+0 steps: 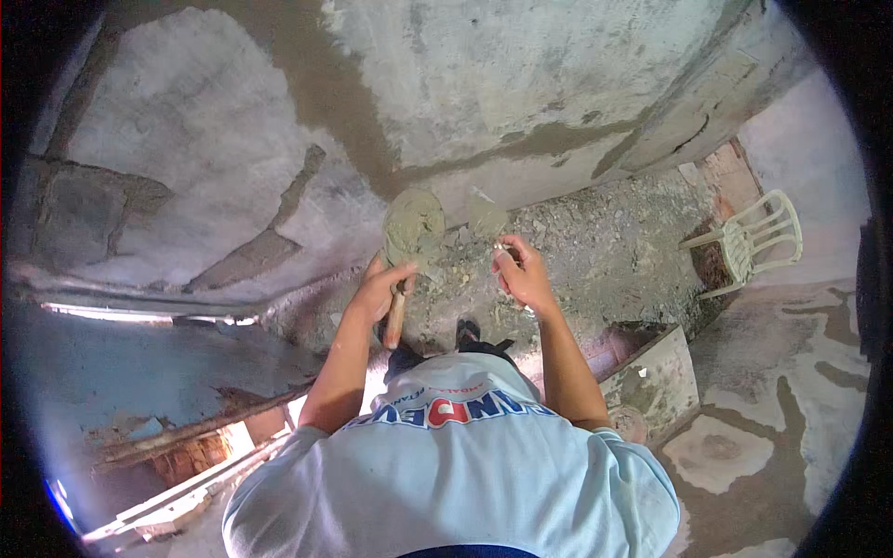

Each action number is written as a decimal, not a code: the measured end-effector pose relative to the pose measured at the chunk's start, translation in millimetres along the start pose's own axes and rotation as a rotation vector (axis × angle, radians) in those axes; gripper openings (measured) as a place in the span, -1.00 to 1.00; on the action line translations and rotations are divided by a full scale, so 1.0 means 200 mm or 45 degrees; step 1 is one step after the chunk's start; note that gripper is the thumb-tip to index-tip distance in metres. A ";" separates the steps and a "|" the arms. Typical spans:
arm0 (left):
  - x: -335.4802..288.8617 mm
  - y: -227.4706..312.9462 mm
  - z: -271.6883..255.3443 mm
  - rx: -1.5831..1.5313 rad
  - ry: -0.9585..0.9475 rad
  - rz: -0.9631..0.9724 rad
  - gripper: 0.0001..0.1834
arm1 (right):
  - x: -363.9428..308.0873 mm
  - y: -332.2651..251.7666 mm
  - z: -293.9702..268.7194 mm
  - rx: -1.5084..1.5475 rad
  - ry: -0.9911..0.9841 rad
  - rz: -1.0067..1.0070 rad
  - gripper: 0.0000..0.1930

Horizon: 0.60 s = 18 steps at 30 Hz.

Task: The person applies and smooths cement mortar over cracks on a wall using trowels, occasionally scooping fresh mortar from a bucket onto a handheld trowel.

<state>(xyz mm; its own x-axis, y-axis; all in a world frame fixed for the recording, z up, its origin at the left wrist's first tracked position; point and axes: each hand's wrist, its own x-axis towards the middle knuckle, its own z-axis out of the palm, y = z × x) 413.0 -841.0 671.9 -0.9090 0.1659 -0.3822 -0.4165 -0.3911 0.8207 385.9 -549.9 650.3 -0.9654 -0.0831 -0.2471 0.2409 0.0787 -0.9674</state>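
My left hand is closed under the edge of a round pan coated with wet grey-green mortar. A wooden handle sticks out below those fingers, and whether it belongs to the pan I cannot tell. To the right, my right hand is closed around what looks like the grip of a trowel. Mortar covers most of its blade, which points away from me toward the wall, close beside the pan but apart from it. The trowel's grip is mostly hidden by my fingers.
Ahead rises a grey wall with darker mortar bands. Rubble covers the floor along its foot. A pale plastic chair stands at the right. Near my right elbow is an upright panel; blue sheeting and planks lie left.
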 end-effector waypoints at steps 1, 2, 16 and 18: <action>0.02 0.01 -0.01 0.010 -0.013 0.002 -0.65 | 0.02 0.00 -0.01 -0.080 -0.049 -0.113 -0.71; 0.05 0.03 -0.03 0.063 -0.086 0.031 -0.62 | 0.04 -0.01 -0.02 -0.163 -0.101 -0.224 -0.69; -0.03 0.09 -0.03 0.232 0.096 0.199 -0.64 | 0.10 -0.39 0.10 -1.099 -0.114 -0.856 -0.61; -0.01 0.09 -0.04 0.198 0.084 0.204 -0.63 | 0.11 -0.35 0.13 -1.242 -0.104 -0.895 -0.61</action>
<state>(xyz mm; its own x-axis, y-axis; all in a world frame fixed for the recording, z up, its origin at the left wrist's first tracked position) 408.6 -854.8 684.3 -0.9630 0.0515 -0.2645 -0.2686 -0.2623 0.9268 349.9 -582.7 712.0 -0.8376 -0.4692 0.2797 -0.5461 0.7060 -0.4509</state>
